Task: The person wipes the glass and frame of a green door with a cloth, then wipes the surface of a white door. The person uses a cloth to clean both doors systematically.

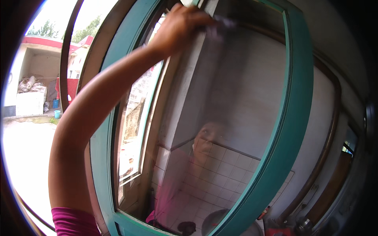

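Observation:
My left arm, in a magenta sleeve, rises from the lower left across a teal-framed window sash (298,102). My left hand (182,26) is high up against its glass pane (244,86), near the upper edge. Its fingers look bent and closed, though motion smears them. What they hold is too blurred to name. A pale purplish blur beside the fingers could be a cloth or a reflection; I cannot tell which. The pane faintly mirrors a pink garment. My right hand is out of view.
Behind the glass is a white tiled wall (224,163). A brown pipe (332,137) runs down the wall at right, with a metal vessel (303,225) low beside it. Outside on the left are a sunlit yard (29,157) and a shed holding stacked sacks (31,86).

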Tool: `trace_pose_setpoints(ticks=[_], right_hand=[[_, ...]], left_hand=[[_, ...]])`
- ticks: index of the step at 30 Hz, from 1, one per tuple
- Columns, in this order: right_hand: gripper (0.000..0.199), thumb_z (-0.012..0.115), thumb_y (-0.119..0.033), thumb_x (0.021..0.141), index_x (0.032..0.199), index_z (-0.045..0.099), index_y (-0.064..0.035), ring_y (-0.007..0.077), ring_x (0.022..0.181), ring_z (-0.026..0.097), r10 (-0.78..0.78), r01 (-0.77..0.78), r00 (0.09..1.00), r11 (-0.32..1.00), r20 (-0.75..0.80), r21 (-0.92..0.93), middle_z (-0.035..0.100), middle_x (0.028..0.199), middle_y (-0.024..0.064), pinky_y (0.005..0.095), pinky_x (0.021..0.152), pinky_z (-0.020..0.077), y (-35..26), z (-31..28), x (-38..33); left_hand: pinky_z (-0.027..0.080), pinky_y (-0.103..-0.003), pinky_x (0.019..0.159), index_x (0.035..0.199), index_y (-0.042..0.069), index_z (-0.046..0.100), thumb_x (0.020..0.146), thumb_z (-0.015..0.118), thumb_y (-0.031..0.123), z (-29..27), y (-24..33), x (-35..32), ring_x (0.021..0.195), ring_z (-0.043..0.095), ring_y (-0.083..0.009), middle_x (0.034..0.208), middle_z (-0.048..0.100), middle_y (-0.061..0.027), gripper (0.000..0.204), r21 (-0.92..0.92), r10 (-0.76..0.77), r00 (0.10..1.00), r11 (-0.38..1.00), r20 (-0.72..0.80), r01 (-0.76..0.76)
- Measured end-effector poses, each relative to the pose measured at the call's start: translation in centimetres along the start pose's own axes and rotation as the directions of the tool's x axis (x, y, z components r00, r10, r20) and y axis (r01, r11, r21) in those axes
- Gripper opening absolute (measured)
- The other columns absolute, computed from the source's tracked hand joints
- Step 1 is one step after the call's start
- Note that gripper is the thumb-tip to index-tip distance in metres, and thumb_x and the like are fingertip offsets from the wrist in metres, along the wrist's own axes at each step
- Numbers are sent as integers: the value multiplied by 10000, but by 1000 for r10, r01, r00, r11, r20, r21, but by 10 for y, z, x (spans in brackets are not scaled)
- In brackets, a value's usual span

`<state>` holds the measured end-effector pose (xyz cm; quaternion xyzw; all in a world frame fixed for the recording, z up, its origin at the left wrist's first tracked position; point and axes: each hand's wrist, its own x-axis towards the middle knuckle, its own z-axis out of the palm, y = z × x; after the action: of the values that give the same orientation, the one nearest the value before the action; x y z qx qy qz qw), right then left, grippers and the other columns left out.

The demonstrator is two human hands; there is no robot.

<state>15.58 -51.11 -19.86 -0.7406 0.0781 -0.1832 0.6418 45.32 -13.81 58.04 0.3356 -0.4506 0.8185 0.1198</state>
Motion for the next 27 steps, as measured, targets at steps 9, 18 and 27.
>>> trace_pose_setpoints(ticks=[9,18,27], right_hand=[[316,829,-254,891,1080,658,-68,151,868,574,-27,61,969,990,-244,131,632,954,-10,357,797,499,41,25,-21],[731,872,-630,735,1088,652,-28,158,935,601,-90,121,966,986,-241,117,656,1014,18,336,852,493,-19,31,20],[735,868,-662,717,1043,618,-52,95,855,509,-6,44,971,987,-238,158,576,925,-35,263,758,416,-58,24,31]], left_hand=[[563,-498,856,1011,111,751,940,564,165,61,-81,115,1029,709,-385,1076,738,-190,207,212,-696,674,640,-246,738],[559,-454,878,1118,100,730,864,609,29,47,97,81,1010,668,-379,1072,691,-174,290,-11,-175,985,985,2,175],[565,-312,832,1176,209,702,801,705,218,-127,288,-187,1050,592,-172,1263,612,-17,376,-770,507,790,634,343,-73]])
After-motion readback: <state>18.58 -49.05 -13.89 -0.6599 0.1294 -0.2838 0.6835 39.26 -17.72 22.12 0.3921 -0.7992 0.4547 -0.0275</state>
